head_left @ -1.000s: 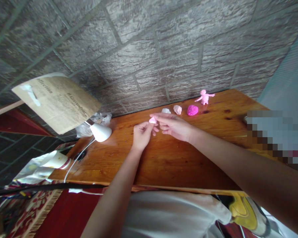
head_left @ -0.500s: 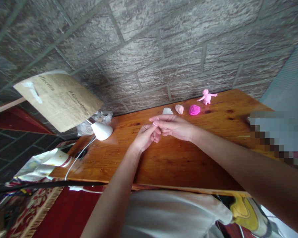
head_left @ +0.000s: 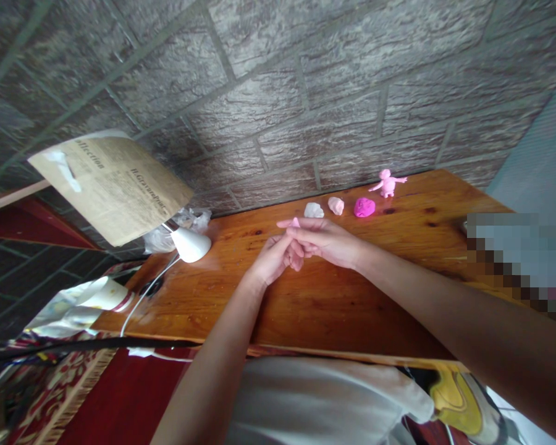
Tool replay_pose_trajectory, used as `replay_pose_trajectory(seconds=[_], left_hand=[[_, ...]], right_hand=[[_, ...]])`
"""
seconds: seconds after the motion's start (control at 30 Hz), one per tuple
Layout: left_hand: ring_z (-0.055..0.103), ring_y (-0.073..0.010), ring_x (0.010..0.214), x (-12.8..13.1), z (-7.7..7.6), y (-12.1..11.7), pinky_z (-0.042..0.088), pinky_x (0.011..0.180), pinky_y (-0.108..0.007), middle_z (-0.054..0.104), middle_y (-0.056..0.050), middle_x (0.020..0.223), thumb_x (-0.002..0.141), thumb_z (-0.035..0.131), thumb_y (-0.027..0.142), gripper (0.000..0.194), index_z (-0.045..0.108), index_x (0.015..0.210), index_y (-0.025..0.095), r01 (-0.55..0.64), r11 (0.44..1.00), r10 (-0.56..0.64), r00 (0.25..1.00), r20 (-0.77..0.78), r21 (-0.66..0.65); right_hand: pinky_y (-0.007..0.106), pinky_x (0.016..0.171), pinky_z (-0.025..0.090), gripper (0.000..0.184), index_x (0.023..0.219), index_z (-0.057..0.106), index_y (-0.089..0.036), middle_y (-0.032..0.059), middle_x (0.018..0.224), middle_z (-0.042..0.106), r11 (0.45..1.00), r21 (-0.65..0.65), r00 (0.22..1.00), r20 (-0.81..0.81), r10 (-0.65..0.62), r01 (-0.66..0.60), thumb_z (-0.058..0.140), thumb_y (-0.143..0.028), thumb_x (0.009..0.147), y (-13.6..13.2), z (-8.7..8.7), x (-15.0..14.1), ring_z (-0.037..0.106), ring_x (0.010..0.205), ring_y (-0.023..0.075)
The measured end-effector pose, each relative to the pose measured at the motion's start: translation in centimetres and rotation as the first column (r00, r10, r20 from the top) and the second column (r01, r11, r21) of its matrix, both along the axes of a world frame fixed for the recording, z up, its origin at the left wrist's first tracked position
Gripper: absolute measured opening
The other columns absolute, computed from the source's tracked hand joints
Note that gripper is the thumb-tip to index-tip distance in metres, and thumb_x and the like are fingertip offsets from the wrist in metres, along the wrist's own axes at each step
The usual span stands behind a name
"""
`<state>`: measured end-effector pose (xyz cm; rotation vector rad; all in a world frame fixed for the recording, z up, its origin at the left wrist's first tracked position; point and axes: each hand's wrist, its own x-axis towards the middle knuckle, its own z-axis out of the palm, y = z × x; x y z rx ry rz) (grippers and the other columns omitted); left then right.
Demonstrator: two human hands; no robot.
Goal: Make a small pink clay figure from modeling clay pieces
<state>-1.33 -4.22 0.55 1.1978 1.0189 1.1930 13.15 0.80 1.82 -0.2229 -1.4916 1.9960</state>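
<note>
Above the wooden table, my left hand (head_left: 274, 254) and my right hand (head_left: 330, 240) meet fingertip to fingertip. Pinched between them is a small piece of pink modelling clay (head_left: 296, 222), its pointed tip showing above the fingers. Most of that piece is hidden. Just behind my hands lie a white lump of clay (head_left: 313, 210), a pale pink lump (head_left: 336, 206) and a bright magenta lump (head_left: 364, 207). Farther right, near the wall, a pink clay figure (head_left: 387, 183) stands upright with its arms spread.
The wooden table (head_left: 204, 309) runs along a stone-patterned wall (head_left: 269, 111). At left stands a lamp with a white base (head_left: 191, 246) and a paper shade (head_left: 115, 185); its white cable hangs over the edge. A paper cup (head_left: 105, 294) lies tilted at the left end.
My fingers have shifted slightly around the pink clay, and more of its pointed tip shows now. The lumps and the figure stay in place on the table.
</note>
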Motion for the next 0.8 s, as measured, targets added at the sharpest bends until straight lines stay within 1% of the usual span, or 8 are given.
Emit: replay_pose_trajectory(seconds=[0.1, 0.2, 0.27, 0.33, 0.5, 0.6, 0.7, 0.8], left_hand=[[0.044, -0.0075, 0.032, 0.0, -0.1, 0.0, 0.034, 0.037, -0.021, 0.047, 0.002, 0.038, 0.068, 0.070, 0.076, 0.065, 0.054, 0.049, 0.016, 0.027, 1.000, -0.027, 1.000, 0.003, -0.010], [0.044, -0.0062, 0.032, 0.1, 0.2, 0.0, 0.034, 0.036, -0.021, 0.054, 0.000, 0.044, 0.067, 0.068, 0.079, 0.070, 0.051, 0.047, 0.015, 0.038, 0.999, -0.039, 0.999, -0.002, -0.023], [0.045, -0.0067, 0.033, 0.1, 0.5, -0.2, 0.036, 0.037, -0.022, 0.057, -0.002, 0.046, 0.070, 0.061, 0.084, 0.074, 0.050, 0.045, 0.015, 0.069, 0.996, -0.070, 0.998, -0.008, -0.064], [0.046, -0.0087, 0.033, 0.2, 0.9, -0.5, 0.038, 0.038, -0.023, 0.051, -0.002, 0.041, 0.074, 0.050, 0.087, 0.078, 0.049, 0.042, 0.016, 0.129, 0.984, -0.132, 0.991, -0.012, -0.124], [0.047, -0.0121, 0.033, 0.2, 1.3, -0.9, 0.042, 0.041, -0.025, 0.038, -0.001, 0.031, 0.078, 0.031, 0.091, 0.087, 0.058, 0.045, 0.015, 0.254, 0.938, -0.272, 0.961, -0.046, -0.235], [0.048, -0.0127, 0.033, 0.2, 1.4, -0.9, 0.041, 0.041, -0.025, 0.039, -0.003, 0.031, 0.078, 0.023, 0.092, 0.091, 0.058, 0.045, 0.015, 0.260, 0.928, -0.282, 0.958, -0.048, -0.267], [0.051, -0.0143, 0.034, 0.1, 1.5, -1.0, 0.042, 0.041, -0.025, 0.043, -0.005, 0.032, 0.076, 0.015, 0.094, 0.097, 0.061, 0.047, 0.014, 0.310, 0.894, -0.342, 0.939, -0.045, -0.324], [0.053, -0.0156, 0.035, -0.1, 1.4, -1.2, 0.045, 0.042, -0.027, 0.051, -0.008, 0.036, 0.075, 0.010, 0.094, 0.102, 0.066, 0.053, 0.011, 0.398, 0.836, -0.438, 0.899, -0.024, -0.377]], right_hand=[[0.027, 0.052, 0.052, 0.060, 0.121, 0.068, -0.015, -0.0051, 0.054, 0.063, 0.999, 0.005, 0.999, 0.015, 0.032, -0.032, 0.080, -0.052, 0.076, 0.0, -0.1, -0.1, 0.065, 0.049, 0.0147], [0.028, 0.050, 0.053, 0.063, 0.125, 0.066, -0.016, -0.0043, 0.055, 0.065, 0.998, 0.013, 0.998, 0.003, 0.065, -0.065, 0.079, -0.054, 0.077, -0.1, 0.0, 0.0, 0.065, 0.049, 0.0156], [0.027, 0.048, 0.052, 0.062, 0.126, 0.066, -0.017, -0.0034, 0.056, 0.067, 0.995, 0.033, 0.996, -0.002, 0.094, -0.094, 0.077, -0.055, 0.078, -0.2, 0.1, 0.1, 0.066, 0.050, 0.0160], [0.024, 0.046, 0.048, 0.059, 0.123, 0.067, -0.018, -0.0027, 0.058, 0.068, 0.992, 0.050, 0.993, 0.013, 0.114, -0.114, 0.076, -0.056, 0.079, -0.2, 0.2, 0.3, 0.067, 0.051, 0.0159], [0.019, 0.044, 0.039, 0.042, 0.102, 0.072, -0.016, -0.0015, 0.059, 0.068, 0.994, 0.095, 0.998, 0.041, 0.056, -0.060, 0.077, -0.051, 0.079, 0.0, 0.3, 0.5, 0.064, 0.050, 0.0118], [0.018, 0.045, 0.037, 0.041, 0.110, 0.070, -0.018, -0.0027, 0.060, 0.067, 0.992, 0.114, 0.997, 0.047, 0.055, -0.061, 0.075, -0.048, 0.082, 0.0, 0.4, 0.7, 0.063, 0.051, 0.0111], [0.018, 0.046, 0.035, 0.042, 0.114, 0.068, -0.018, -0.0055, 0.060, 0.061, 0.990, 0.113, 0.996, 0.043, 0.076, -0.081, 0.077, -0.044, 0.082, 0.1, 0.6, 1.0, 0.057, 0.050, 0.0084], [0.018, 0.044, 0.030, 0.037, 0.102, 0.069, -0.016, -0.0086, 0.057, 0.050, 0.991, 0.080, 0.994, 0.040, 0.101, -0.104, 0.079, -0.043, 0.079, 0.2, 0.6, 1.1, 0.041, 0.046, 0.0047]])
